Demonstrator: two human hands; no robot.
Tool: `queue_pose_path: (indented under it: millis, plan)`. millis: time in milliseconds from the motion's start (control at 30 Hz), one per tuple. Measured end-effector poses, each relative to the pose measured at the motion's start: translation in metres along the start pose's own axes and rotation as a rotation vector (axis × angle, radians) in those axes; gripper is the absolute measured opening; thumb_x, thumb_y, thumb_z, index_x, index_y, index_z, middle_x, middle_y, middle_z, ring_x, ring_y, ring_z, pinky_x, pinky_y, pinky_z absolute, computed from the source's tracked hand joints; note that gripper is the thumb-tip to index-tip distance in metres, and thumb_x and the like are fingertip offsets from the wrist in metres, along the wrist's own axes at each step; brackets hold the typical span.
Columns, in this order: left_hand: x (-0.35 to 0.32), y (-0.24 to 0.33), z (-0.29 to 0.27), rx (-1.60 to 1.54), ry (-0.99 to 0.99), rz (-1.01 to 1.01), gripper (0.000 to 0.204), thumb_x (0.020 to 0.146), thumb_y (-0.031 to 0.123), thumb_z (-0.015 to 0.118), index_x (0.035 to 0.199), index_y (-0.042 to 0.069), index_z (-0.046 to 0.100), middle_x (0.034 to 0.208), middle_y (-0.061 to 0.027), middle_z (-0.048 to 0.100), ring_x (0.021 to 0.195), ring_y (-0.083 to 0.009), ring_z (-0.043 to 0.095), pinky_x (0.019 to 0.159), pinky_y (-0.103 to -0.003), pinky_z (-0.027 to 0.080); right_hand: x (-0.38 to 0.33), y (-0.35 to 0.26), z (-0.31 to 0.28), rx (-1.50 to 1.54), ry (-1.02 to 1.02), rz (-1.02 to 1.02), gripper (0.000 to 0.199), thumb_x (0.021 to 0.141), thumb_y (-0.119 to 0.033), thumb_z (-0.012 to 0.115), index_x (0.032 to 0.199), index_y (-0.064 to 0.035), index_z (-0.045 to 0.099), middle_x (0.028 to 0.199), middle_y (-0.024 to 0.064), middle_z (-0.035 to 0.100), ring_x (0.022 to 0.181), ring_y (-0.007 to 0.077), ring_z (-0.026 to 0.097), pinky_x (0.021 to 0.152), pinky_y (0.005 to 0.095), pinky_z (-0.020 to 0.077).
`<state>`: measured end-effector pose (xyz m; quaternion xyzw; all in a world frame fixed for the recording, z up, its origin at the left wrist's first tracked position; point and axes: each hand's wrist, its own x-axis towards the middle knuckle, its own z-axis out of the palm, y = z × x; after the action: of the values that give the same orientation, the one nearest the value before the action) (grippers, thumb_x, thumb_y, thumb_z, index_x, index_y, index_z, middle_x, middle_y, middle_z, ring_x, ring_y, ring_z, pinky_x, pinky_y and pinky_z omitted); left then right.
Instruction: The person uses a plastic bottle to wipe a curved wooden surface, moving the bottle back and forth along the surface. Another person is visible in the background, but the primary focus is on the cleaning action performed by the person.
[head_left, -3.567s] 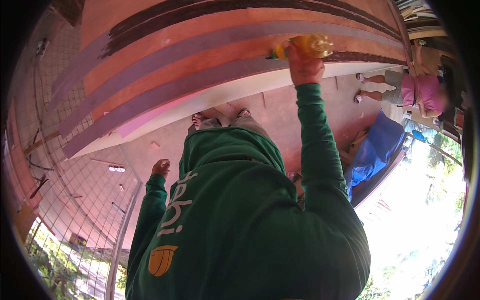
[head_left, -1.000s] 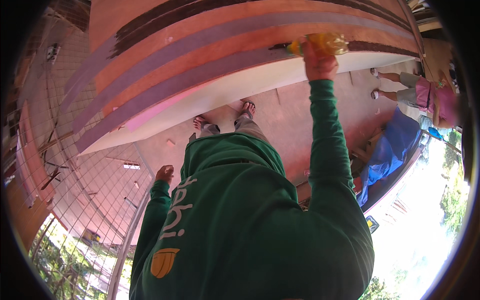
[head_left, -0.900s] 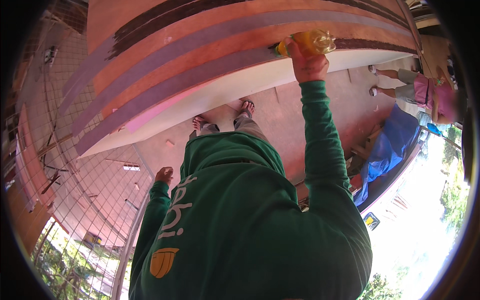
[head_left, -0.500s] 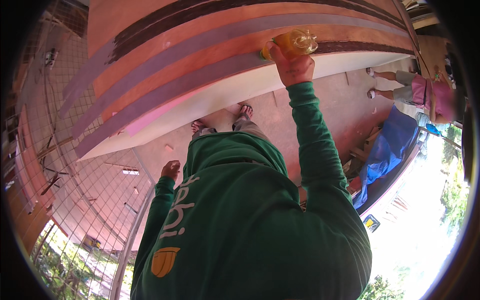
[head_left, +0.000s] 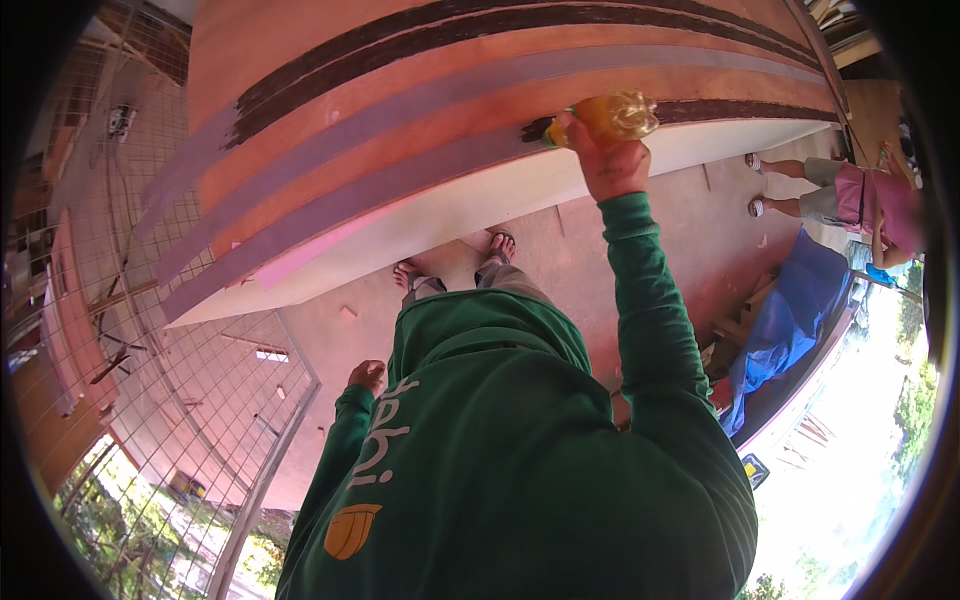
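My right hand point(head_left: 612, 165) is wrapped round a clear plastic bottle point(head_left: 625, 115) with a yellow-amber tint, its narrow greenish end pointing left. That end lies at a fresh-looking dark brown patch point(head_left: 536, 130) on the lowest purple stripe of a striped orange panel point(head_left: 440, 140). Whether a brush is fixed to the bottle's end cannot be made out. Further right along the same stripe runs a dark brown band point(head_left: 740, 110). Down by my left side hangs my left hand point(head_left: 368, 376), fingers curled in, nothing visible in it.
Below the stripes is the panel's pale lower face point(head_left: 390, 232), close to my feet point(head_left: 503, 246). A wire mesh fence point(head_left: 200, 400) stands at left. On the right are a blue tarp point(head_left: 790, 310) over boards and another person point(head_left: 865, 195) in a pink top.
The view has shifted slightly. My right hand still holds the bottle against the panel, and a brown patch now shows left of its narrow end. My left hand still hangs down.
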<state>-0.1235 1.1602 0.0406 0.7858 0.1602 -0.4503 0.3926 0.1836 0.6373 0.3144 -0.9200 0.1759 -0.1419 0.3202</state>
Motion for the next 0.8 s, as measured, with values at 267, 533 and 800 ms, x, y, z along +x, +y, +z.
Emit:
queue_pose_path:
  millis: [267,533,800]
  plan:
    - [0.027,0.022,0.013,-0.335,0.124,0.075,0.026,0.099,0.019,0.065,0.118,0.002,0.07,0.107,-0.0114,0.073,0.094,-0.0219,0.071,0.082,-0.035,0.061,0.017,0.037,-0.021,0.12,0.116,0.042,0.048,0.085,-0.046,0.084,0.11,-0.0059,0.077,0.104,0.007,0.079,0.097,0.0194,0.075,0.089,0.0347,0.0564]
    - [0.033,0.007,0.019,-0.268,0.062,0.132,0.029,0.099,0.022,0.065,0.119,0.002,0.069,0.108,-0.013,0.073,0.095,-0.0227,0.071,0.082,-0.036,0.061,0.027,0.056,-0.026,0.057,0.173,0.051,0.049,0.083,-0.054,0.08,0.101,-0.0077,0.08,0.093,0.0117,0.08,0.089,0.0271,0.077,0.083,0.037,0.0591]
    - [-0.005,0.012,0.013,-0.12,0.057,-0.028,0.024,0.101,0.018,0.064,0.12,0.004,0.068,0.111,-0.0113,0.071,0.097,-0.0217,0.07,0.08,-0.036,0.063,0.028,0.055,-0.026,-0.118,-0.007,0.043,0.055,0.084,-0.055,0.079,0.113,-0.0086,0.076,0.105,0.0091,0.079,0.1,0.0261,0.075,0.092,0.0365,0.0557]
